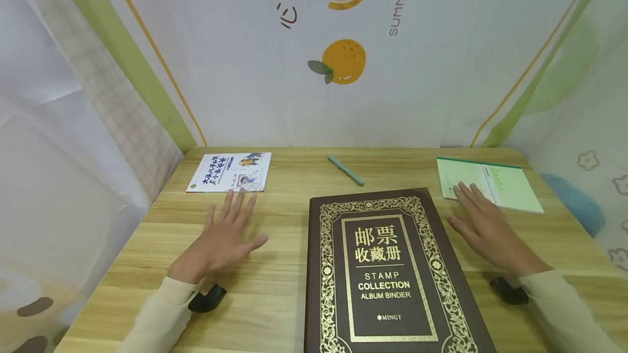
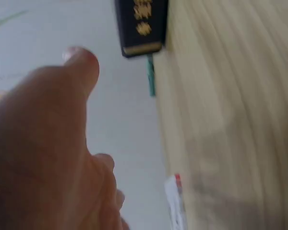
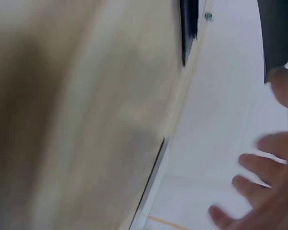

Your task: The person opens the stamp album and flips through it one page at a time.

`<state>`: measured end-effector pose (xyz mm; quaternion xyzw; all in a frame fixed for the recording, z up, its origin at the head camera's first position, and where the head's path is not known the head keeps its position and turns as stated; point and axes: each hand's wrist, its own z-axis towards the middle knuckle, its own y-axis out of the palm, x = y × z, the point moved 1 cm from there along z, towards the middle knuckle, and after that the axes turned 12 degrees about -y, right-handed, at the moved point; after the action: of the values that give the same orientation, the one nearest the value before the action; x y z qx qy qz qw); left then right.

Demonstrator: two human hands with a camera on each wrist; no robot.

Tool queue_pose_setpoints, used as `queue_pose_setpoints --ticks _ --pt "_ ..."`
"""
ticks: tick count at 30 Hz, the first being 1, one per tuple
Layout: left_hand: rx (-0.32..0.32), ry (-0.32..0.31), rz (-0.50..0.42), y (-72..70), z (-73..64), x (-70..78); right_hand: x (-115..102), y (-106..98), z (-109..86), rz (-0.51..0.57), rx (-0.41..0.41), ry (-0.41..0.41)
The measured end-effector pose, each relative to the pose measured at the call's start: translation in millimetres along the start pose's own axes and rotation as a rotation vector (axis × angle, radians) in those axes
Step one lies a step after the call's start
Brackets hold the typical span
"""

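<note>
Stamp album (image 1: 387,309), one; left hand (image 1: 221,247), right hand (image 1: 485,227), both unclenched; two booklets (image 1: 229,173) (image 1: 512,184); one pen (image 1: 345,170)

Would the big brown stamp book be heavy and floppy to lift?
The stamp book probably feels heavy: it's far bigger than the white booklet and looks thick in the left wrist view. Its flat cover seems stiff, so it likely won't flop.

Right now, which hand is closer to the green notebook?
The right hand: fingers appear over the near edge of the notebook. The left hand is farther, past the brown album.
</note>
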<state>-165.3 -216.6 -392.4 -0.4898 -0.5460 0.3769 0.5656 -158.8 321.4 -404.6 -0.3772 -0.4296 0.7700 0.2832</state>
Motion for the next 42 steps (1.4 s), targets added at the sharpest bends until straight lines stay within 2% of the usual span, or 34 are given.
queue_pose_setpoints --ticks 5,9,13,19,26,33,35,42 --pt "-0.026 0.182 -0.045 2.2 -7.1 30.4 -16 2 -1.6 0.058 0.124 -0.041" --pt "-0.016 0.289 -0.016 2.7 -11.2 54.6 -26 3 -2.3 0.059 0.156 -0.055" --pt "-0.03 0.358 0.011 3.9 -14.7 74.5 -31 3 -3.1 0.112 0.139 -0.059" --pt "-0.097 0.453 0.039 14.1 -13.5 92.4 -34 7 -11.5 0.273 0.061 0.004" --pt "-0.12 0.482 0.042 21.8 -13.3 99.5 -40 11 -16.1 0.461 0.007 -0.006" --pt "-0.144 0.497 0.025 27.5 -15.5 98.9 -45 16 -17.2 0.707 -0.059 0.051" --pt "-0.14 0.508 0.025 28.1 -15.4 98.9 -47 16 -16.9 0.729 -0.055 0.059" --pt "-0.127 0.5 0.054 32.6 -13.0 97.0 -51 10 -12.7 0.704 -0.041 0.117"
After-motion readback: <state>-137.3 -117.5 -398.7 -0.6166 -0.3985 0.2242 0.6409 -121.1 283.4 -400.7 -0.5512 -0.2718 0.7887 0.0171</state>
